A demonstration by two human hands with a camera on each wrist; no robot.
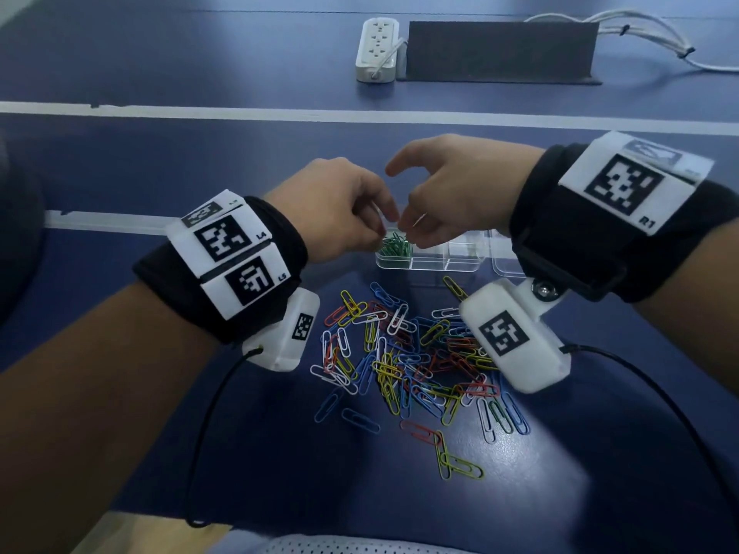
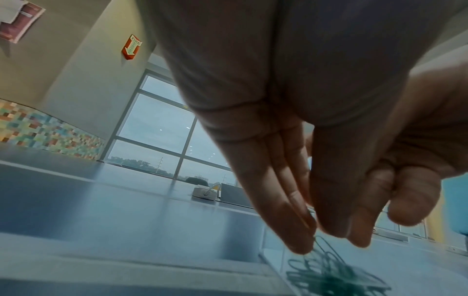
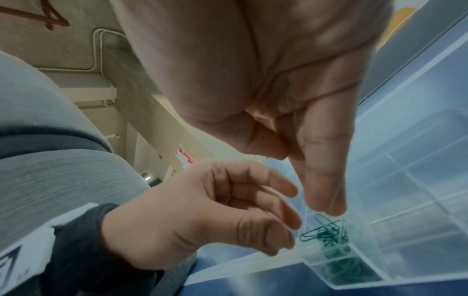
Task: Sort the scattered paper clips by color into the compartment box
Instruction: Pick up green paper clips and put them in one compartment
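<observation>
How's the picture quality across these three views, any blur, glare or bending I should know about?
Head view: sharp; soft glare on the blue table, whose white line bows from the wide lens. Left wrist view: left hand dim and soft, green paper clips smeared. Right wrist view: right hand near-blurred, clear compartment box hazy.
</observation>
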